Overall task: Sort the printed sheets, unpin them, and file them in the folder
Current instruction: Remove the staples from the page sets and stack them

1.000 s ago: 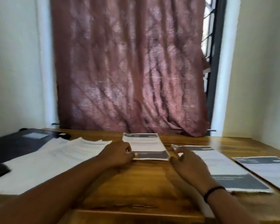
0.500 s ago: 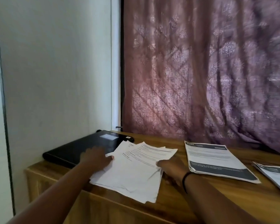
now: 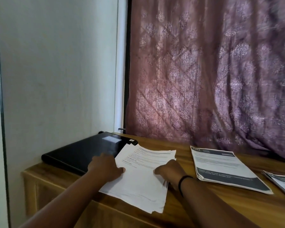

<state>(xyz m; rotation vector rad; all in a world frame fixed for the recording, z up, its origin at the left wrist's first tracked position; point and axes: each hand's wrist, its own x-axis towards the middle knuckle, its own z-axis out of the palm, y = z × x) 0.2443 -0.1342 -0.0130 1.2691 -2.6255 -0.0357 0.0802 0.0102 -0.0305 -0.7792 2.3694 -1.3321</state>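
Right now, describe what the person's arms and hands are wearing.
Both forearms are bare, with no sleeves in view. The right wrist carries a thin black band, just behind the right hand. The left hand and its wrist wear nothing. No rings or gloves show.

We have the stack of sheets (image 3: 143, 176) on the table (image 3: 220, 208). At its ten o'clock lies the folder (image 3: 82, 152), one corner beneath the sheets. At three o'clock lies a printed set (image 3: 224, 168), with another set (image 3: 283, 181) further right. A curtain (image 3: 212, 71) hangs behind, at twelve.
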